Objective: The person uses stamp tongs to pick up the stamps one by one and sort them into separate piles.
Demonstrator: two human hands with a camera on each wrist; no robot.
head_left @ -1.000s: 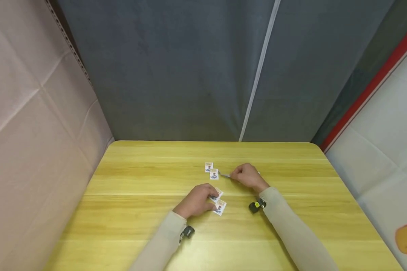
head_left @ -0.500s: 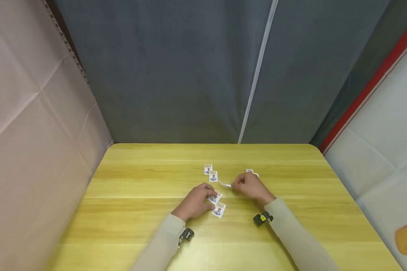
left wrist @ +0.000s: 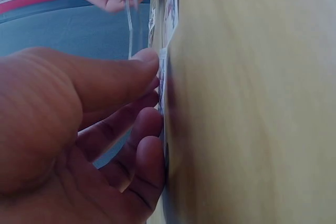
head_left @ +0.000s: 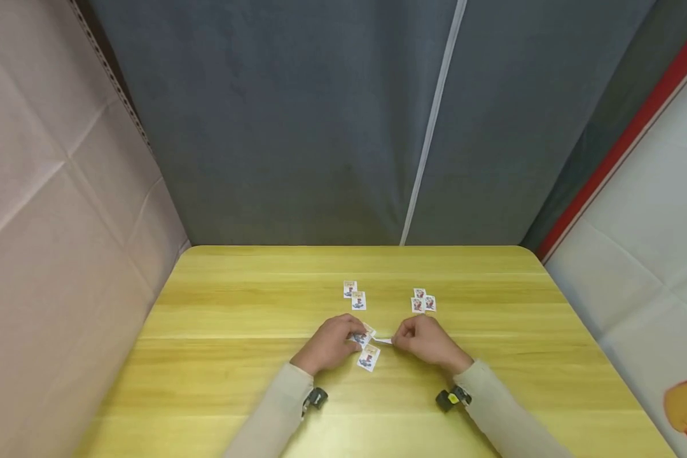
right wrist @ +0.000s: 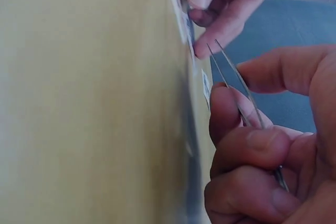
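Small printed stamps lie on the yellow wooden table (head_left: 235, 318). My left hand (head_left: 343, 337) rests its fingertips (left wrist: 144, 64) on a stamp (head_left: 366, 332) near the table's middle, and another stamp (head_left: 369, 357) lies just nearer. My right hand (head_left: 405, 338) pinches thin metal tweezers (right wrist: 231, 85), whose tips point left toward the left hand's fingers (right wrist: 210, 3). The tweezers (head_left: 383, 341) show as a pale sliver between the two hands. A pair of stamps (head_left: 354, 295) lies farther back, and a second pair (head_left: 423, 301) lies behind the right hand.
A grey curtain (head_left: 332, 127) hangs behind the table's far edge. A beige cloth wall (head_left: 51, 222) stands at the left and a white panel with a red stripe (head_left: 635, 210) at the right. Bare wood surrounds the stamps.
My right hand has drawn the tweezers from the far pair of stamps back toward me, beside the left hand. That uncovered the pair of stamps at the right. The left hand stayed put.
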